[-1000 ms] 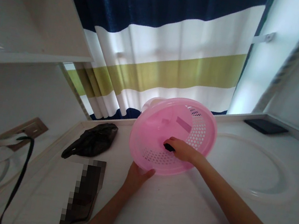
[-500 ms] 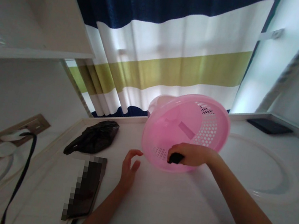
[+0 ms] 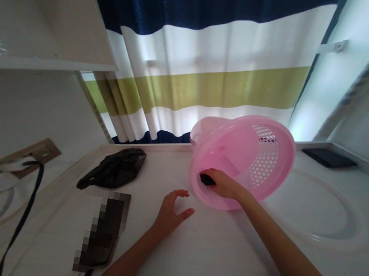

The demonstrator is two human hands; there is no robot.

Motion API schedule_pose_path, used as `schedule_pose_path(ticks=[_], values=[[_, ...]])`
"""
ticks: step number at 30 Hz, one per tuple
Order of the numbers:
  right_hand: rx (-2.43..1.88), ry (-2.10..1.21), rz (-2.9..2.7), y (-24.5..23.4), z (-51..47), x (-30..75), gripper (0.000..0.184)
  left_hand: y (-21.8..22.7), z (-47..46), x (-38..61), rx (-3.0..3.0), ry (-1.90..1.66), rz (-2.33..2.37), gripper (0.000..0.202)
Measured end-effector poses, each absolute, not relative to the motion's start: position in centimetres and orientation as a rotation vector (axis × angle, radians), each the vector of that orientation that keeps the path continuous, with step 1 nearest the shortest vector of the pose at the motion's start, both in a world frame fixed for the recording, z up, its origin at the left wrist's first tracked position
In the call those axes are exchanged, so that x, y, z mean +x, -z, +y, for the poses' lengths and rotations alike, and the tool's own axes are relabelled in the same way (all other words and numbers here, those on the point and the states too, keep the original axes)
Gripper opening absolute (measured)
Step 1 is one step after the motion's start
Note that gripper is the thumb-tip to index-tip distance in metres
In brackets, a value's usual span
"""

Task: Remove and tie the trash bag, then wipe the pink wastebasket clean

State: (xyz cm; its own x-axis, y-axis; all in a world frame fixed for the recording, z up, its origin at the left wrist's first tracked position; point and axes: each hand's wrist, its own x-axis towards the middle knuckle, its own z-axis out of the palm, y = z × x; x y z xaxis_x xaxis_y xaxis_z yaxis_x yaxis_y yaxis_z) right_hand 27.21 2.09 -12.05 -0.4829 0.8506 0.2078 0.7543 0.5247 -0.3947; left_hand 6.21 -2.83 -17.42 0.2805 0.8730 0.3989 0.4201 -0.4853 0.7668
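A pink plastic basket point(image 3: 236, 147) with perforated walls is tilted, its mouth facing me, above the white tabletop near the curtain. My right hand point(image 3: 221, 183) reaches into the basket's mouth by the lower left wall. It is closed on a small black piece point(image 3: 207, 179), possibly cloth or sponge; its kind is unclear. My left hand point(image 3: 170, 211) is just left of and below the basket's rim, thumb and fingers apart and curved, with nothing in it. A small gap shows between its fingertips and the rim.
On the left are a black plastic bag point(image 3: 117, 167), a partly blurred phone point(image 3: 106, 233) and a wall socket point(image 3: 9, 171) with plugs and cables. At right lie a whitish ring point(image 3: 361, 231) and a flat black object point(image 3: 329, 157). A striped curtain point(image 3: 216, 77) hangs behind.
The basket has shifted right and turned so more of its right perforated wall shows. My right hand has moved left and deeper inside with the black piece. My left hand has moved right and opened wider.
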Motion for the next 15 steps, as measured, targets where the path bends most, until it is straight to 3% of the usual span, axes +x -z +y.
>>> schedule_pose_path(ticks=[4,10,15], values=[[-1.117,-0.414,-2.437,9.5,-0.1,25.9,0.041,17.4,-2.6,6.0,2.002,-1.161,1.207,0.041],[-0.773,-0.818,-2.642,5.9,-2.5,26.9,0.048,18.3,-2.5,6.3,1.921,-1.138,1.243,0.042],[-1.162,-0.416,-2.419,8.6,0.0,27.3,0.039,17.6,-1.9,5.7,1.800,-1.398,1.165,0.033]])
